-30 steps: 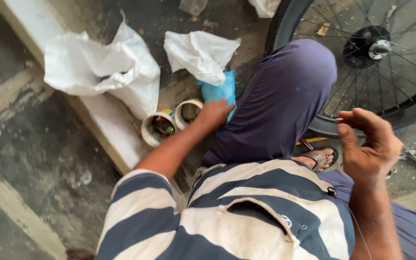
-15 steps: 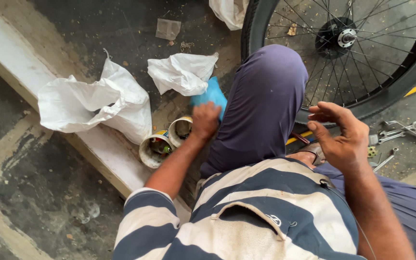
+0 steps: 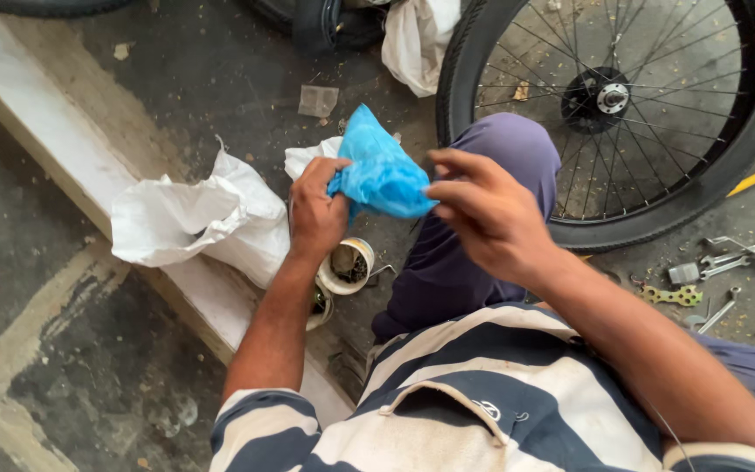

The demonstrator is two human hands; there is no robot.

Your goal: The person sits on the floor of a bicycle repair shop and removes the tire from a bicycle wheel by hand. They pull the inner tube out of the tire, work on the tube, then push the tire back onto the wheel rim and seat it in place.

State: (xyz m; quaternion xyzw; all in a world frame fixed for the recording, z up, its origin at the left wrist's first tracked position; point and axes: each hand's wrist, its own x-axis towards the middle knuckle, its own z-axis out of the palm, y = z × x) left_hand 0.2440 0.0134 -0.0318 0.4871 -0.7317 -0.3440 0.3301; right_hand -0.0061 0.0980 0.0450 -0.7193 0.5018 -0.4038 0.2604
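Above knee | both hands [image 3: 395, 210] grip blue bag [image 3: 382, 175] | contents hidden | tins [image 3: 347, 265] part-covered

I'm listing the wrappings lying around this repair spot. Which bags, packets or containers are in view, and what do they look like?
Blue plastic bag: crumpled, held by both hands.
White sack: crumpled, on the ledge.
Second white bag: top, beside the wheel.
Two round tins: open, pale-rimmed, under the left wrist.

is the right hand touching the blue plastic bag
Touching. The head view shows the right hand with its fingertips pressed on the blue plastic bag, which the left hand grips too.
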